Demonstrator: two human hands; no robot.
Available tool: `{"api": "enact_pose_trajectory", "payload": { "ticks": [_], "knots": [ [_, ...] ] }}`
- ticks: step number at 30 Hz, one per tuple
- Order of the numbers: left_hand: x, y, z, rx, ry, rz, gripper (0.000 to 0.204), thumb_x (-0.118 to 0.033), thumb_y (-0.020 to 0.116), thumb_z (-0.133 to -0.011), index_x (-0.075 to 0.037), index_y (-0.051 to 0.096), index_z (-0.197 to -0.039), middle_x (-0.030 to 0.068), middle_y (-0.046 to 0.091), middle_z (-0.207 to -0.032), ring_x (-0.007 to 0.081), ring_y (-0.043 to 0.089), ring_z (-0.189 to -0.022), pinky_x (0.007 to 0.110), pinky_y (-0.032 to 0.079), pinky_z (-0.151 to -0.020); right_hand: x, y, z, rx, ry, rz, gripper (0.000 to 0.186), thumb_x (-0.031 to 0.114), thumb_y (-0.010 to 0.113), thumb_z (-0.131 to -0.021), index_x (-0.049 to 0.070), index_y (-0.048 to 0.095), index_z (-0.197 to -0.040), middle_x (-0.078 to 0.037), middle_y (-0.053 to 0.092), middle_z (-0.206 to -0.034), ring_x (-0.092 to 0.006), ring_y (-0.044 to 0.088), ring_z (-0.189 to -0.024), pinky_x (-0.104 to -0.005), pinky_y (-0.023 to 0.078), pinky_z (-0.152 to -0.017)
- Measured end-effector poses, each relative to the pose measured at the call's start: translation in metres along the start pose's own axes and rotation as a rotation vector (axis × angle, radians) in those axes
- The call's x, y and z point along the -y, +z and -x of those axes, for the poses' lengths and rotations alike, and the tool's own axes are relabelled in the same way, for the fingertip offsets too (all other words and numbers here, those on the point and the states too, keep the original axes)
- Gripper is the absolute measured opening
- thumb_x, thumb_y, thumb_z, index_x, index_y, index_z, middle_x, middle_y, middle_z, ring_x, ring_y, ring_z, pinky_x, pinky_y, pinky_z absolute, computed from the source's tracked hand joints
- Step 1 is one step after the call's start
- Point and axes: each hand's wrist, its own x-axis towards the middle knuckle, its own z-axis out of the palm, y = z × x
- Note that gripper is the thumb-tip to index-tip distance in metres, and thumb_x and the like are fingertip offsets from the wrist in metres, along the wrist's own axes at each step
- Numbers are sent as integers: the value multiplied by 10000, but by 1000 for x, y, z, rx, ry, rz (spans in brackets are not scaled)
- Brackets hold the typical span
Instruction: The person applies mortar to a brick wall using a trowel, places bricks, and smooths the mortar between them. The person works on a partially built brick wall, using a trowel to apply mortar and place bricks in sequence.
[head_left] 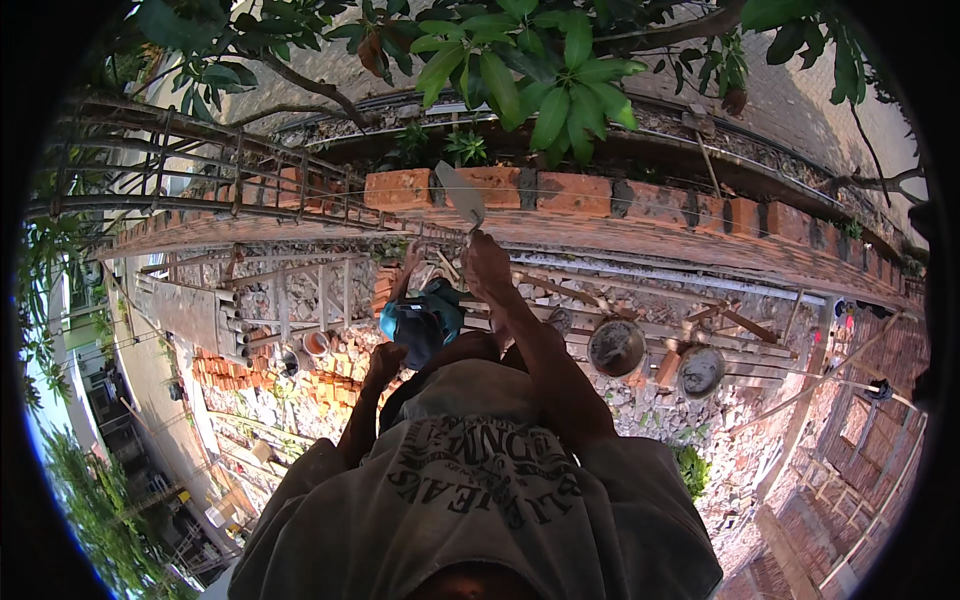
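Note:
My right hand [485, 265] is closed round the handle of a trowel [462, 192], its metal blade raised against the top course of an orange brick wall [570, 197] with dark mortar joints. A thin string runs along that course. My left hand [388, 362] hangs lower, fingers curled; what it holds, if anything, is hidden. Just below it a co-worker in a teal shirt and blue cap [410, 325] has an arm raised toward the wall.
Rebar cages [200, 180] lie along the wall's left. Leafy branches [560, 100] overhang the far side. Below are mortar buckets [615, 345], wooden planks [750, 325], brick piles [230, 370] and rubble [680, 430].

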Motion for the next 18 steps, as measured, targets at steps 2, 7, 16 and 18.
{"api": "enact_pose_trajectory", "payload": {
  "ticks": [2,7,16,18],
  "knots": [
    [-3,-1,0,-47,-48,108,308,-332,580,-839,-38,649,-778,147,655,-754,255,652,-670,367,495,-587,-6,-36,28,-103,-455,342,184,181,534,-861,37,557,-972,-77,554,-770,-238,592,-732,-366,500,-648],
    [-32,-13,10,62,-238,216,419,-382,553,-852,9,613,-715,85,609,-595,172,616,-547,338,475,-562,-64,-85,77,-29,-514,811,169,148,572,-807,33,603,-928,-117,584,-790,-297,617,-743,-413,519,-672],
    [18,-47,13,423,-146,-682,453,-479,646,-802,-32,634,-736,157,600,-644,254,590,-592,396,433,-549,-257,-140,271,-287,970,327,141,80,559,-764,16,627,-869,-203,655,-902,-371,639,-923,-461,506,-803],
    [22,-43,10,493,-72,-574,514,-521,620,-821,-15,621,-731,140,585,-615,264,570,-566,396,447,-566,-296,-149,306,-140,1184,271,181,64,586,-752,33,634,-924,-185,656,-972,-357,629,-969,-442,501,-837]
  ]
}}
